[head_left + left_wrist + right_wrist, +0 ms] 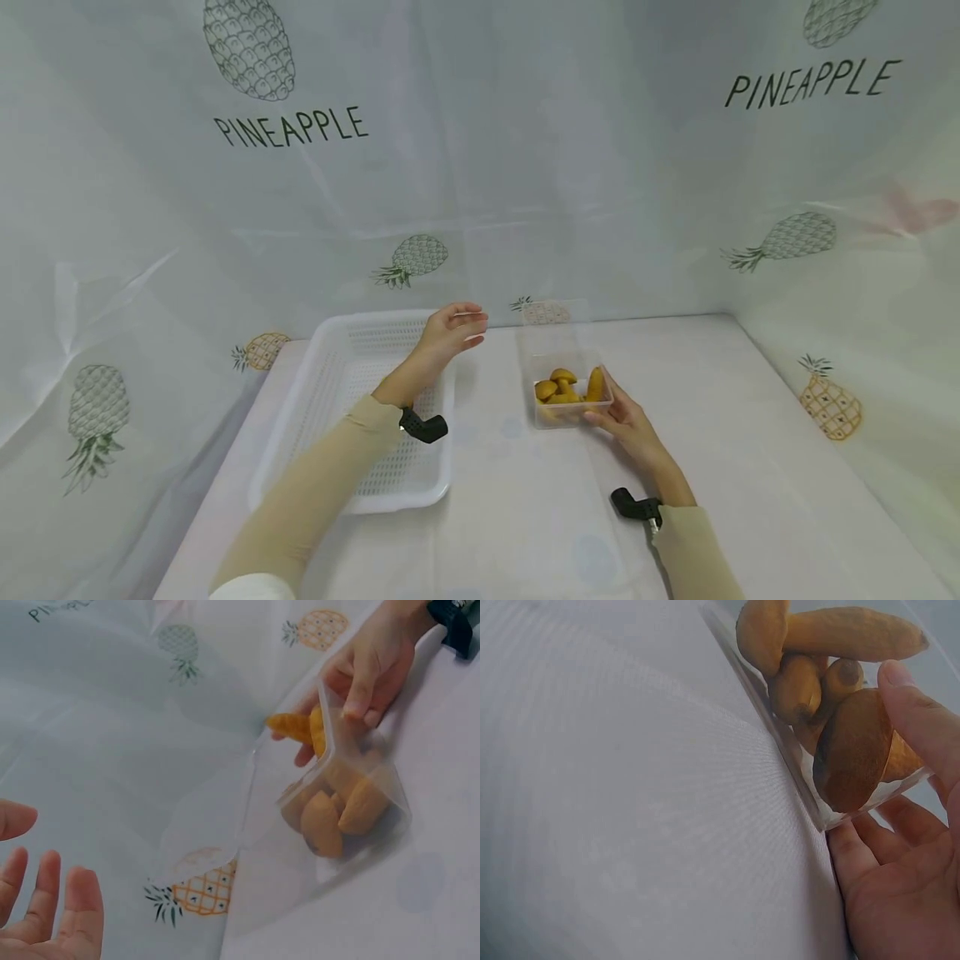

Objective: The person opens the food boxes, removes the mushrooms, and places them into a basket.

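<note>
A clear plastic box (558,414) with a raised, hinged lid (553,333) stands on the table, holding several yellow-brown mushrooms (564,377). My right hand (628,421) grips the box at its right near corner. In the right wrist view the thumb (922,720) lies along one wall and the other fingers are at the corner, with mushrooms (851,754) showing through the plastic. My left hand (452,329) hangs over the far right rim of a white basket (448,467), fingers loosely bent and holding nothing. In the left wrist view its fingers (82,907) are spread apart.
The basket's slotted floor (397,475) is partly hidden by my left forearm; a small orange bit shows beside that wrist. A white table covering (517,517) lies under everything. Behind stands a sheet (480,167) printed with pineapples.
</note>
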The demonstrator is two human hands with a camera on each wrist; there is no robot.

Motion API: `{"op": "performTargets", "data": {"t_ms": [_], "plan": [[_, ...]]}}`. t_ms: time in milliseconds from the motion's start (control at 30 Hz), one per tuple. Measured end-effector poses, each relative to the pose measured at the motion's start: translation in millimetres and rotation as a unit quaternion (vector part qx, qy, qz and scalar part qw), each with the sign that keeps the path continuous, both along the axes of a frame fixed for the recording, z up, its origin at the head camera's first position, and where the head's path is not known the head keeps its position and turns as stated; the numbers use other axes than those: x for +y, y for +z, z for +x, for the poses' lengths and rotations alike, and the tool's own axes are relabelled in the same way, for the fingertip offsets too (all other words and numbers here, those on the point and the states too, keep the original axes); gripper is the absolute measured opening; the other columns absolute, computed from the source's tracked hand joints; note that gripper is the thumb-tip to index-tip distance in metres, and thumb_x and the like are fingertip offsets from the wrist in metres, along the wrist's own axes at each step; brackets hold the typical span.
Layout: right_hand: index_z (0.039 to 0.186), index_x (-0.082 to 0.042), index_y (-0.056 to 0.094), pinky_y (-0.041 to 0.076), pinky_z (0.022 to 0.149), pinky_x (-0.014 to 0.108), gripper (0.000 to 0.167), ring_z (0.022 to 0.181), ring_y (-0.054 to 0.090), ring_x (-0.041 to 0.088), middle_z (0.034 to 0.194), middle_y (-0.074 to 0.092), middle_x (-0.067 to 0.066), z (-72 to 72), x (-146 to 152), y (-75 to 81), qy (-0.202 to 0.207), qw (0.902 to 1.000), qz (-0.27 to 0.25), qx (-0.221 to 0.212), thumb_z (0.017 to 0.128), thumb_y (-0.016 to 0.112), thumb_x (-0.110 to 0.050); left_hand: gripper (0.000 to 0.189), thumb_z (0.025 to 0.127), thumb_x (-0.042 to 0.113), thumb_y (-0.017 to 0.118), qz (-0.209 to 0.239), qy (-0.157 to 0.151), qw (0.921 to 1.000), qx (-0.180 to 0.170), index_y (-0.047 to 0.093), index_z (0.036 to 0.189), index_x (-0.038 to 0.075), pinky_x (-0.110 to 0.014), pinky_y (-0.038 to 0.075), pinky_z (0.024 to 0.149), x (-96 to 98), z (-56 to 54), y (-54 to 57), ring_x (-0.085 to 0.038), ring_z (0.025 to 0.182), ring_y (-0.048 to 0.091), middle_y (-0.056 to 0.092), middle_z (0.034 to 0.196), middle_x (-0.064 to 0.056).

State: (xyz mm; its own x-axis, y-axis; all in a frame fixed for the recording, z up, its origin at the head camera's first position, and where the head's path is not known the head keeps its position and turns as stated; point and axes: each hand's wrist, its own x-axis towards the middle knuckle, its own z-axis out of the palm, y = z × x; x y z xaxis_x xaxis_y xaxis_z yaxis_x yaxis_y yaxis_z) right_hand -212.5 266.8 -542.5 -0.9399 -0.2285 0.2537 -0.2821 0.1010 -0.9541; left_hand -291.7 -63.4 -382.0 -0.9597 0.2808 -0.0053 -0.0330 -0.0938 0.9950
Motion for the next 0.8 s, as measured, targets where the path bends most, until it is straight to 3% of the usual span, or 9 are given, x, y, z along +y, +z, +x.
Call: {"op": "performTargets", "data": {"t_ms": [67, 200, 300, 433, 567, 800], "plan": [[0.161, -0.012, 0.013, 0.044, 0.099, 0.017, 0.084, 0.130, 0.045, 0.006, 0.164, 0.008, 0.019, 0.7, -1.2, -0.4, -0.001, 1.0000, 0.002, -0.003, 0.096, 0.066, -0.004, 0.034, 0.096, -0.001, 0.063, -0.003, -0.012, 0.9999, 0.003, 0.054, 0.129, -0.002, -0.038, 0.052, 0.098, 8.5, 1.0, -2.5, -0.033, 0.120, 0.058, 0.058, 0.131, -0.023], [0.161, -0.018, 0.014, 0.044, 0.099, 0.017, 0.084, 0.137, 0.040, 0.028, 0.164, 0.008, 0.018, 2.7, -1.7, -0.3, -0.006, 0.9999, 0.014, -0.004, 0.096, 0.066, -0.006, 0.034, 0.095, -0.002, 0.064, -0.009, -0.039, 0.9992, 0.006, 0.055, 0.128, -0.004, -0.041, 0.053, 0.097, 28.1, 2.4, -7.9, -0.030, 0.115, 0.061, 0.059, 0.129, -0.023], [0.161, -0.013, 0.013, 0.043, 0.099, 0.015, 0.084, 0.139, 0.030, 0.043, 0.164, 0.007, 0.021, 3.2, -1.3, 0.4, -0.007, 0.9998, 0.019, 0.000, 0.097, 0.066, -0.006, 0.035, 0.095, -0.001, 0.066, -0.024, -0.060, 0.9979, 0.010, 0.057, 0.128, -0.003, -0.039, 0.054, 0.095, 43.2, 3.6, -11.8, -0.028, 0.113, 0.063, 0.060, 0.128, -0.020], [0.160, -0.007, 0.012, 0.041, 0.100, 0.014, 0.083, 0.140, 0.025, 0.047, 0.164, 0.007, 0.020, 2.5, -0.8, 1.9, -0.006, 0.9998, 0.017, -0.001, 0.097, 0.066, -0.005, 0.039, 0.094, 0.003, 0.069, -0.043, -0.087, 0.9951, 0.022, 0.058, 0.130, -0.002, -0.034, 0.056, 0.092, 61.8, 3.1, -18.6, -0.025, 0.110, 0.064, 0.062, 0.128, -0.017], [0.160, -0.007, 0.013, 0.042, 0.099, 0.014, 0.083, 0.141, 0.030, 0.039, 0.164, 0.009, 0.019, 1.3, -0.6, 3.2, -0.009, 0.9997, 0.021, 0.000, 0.096, 0.066, -0.006, 0.041, 0.092, 0.007, 0.072, -0.061, -0.111, 0.9914, 0.031, 0.060, 0.131, 0.000, -0.031, 0.057, 0.088, 79.0, 2.2, -25.0, -0.021, 0.108, 0.066, 0.064, 0.127, -0.013], [0.161, -0.010, 0.013, 0.047, 0.096, 0.017, 0.082, 0.129, 0.046, 0.005, 0.163, 0.010, 0.021, 0.0, -1.3, 2.2, -0.002, 0.9999, 0.012, 0.003, 0.097, 0.065, -0.004, 0.040, 0.089, 0.013, 0.077, -0.103, -0.136, 0.9846, 0.037, 0.065, 0.127, 0.007, -0.038, 0.056, 0.091, 104.1, 1.4, -35.4, -0.015, 0.104, 0.067, 0.069, 0.121, -0.009]]}}
